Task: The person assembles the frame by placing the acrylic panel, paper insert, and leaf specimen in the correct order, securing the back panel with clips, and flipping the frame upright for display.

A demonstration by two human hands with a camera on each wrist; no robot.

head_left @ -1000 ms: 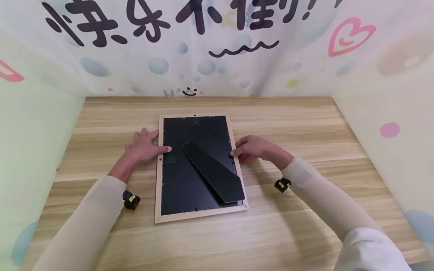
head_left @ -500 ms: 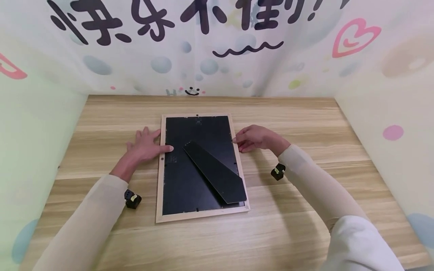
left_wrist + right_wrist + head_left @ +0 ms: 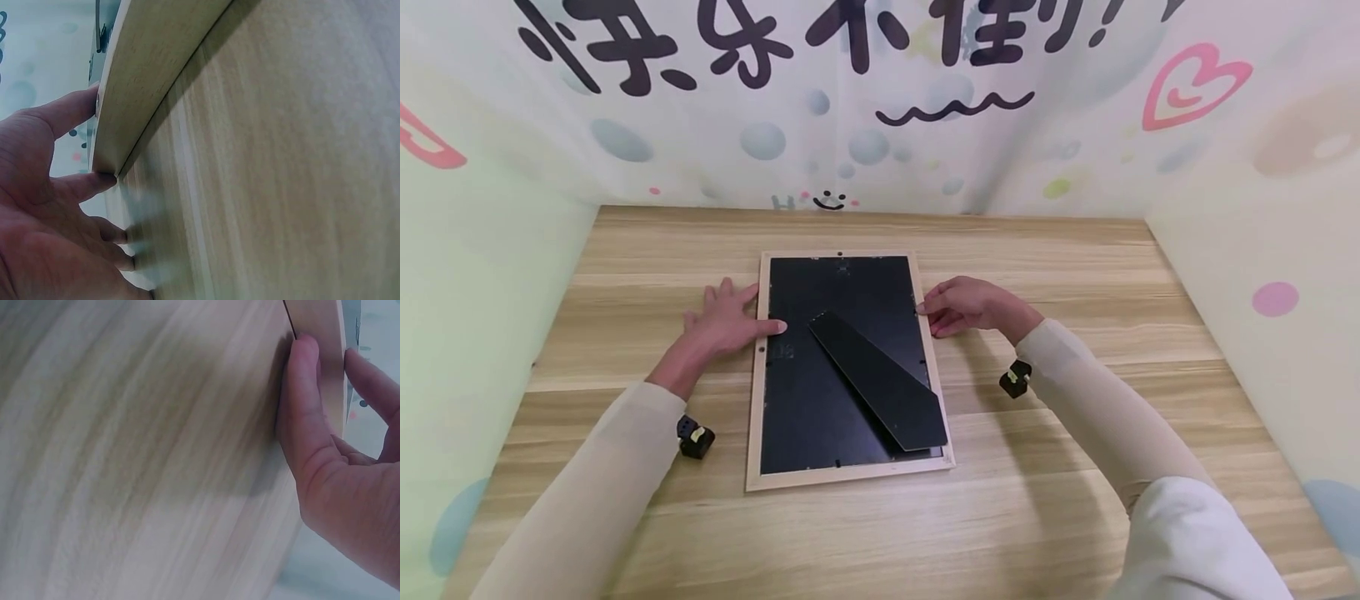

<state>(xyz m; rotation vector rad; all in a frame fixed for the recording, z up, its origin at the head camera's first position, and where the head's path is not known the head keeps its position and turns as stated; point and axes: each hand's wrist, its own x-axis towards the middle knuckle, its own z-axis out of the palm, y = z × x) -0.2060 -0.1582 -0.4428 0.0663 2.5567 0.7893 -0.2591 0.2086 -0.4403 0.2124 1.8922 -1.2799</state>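
Observation:
A picture frame [image 3: 850, 476] with pale wooden edges lies face down on the table, its black backing board [image 3: 797, 400] upward. The black easel leg [image 3: 880, 385] on its back slants toward the lower right corner. On the left edge, my left hand [image 3: 722, 331] rests with the thumb over the rim onto the backing and the other fingers spread on the table; the left wrist view shows the index fingertip against the frame's side [image 3: 140, 87]. My right hand [image 3: 967, 305] holds the right edge, thumb on the rim and bent fingers along the side.
The wood-grain table [image 3: 880, 542] extends around the frame. A printed cloth wall [image 3: 685, 167] closes off the back, with pale walls at left and right. Small black devices [image 3: 697, 440] are strapped at both wrists.
My right hand has slid up the frame's right edge, away from me, then stayed there. The left hand and the frame keep their places; the head view has shifted slightly.

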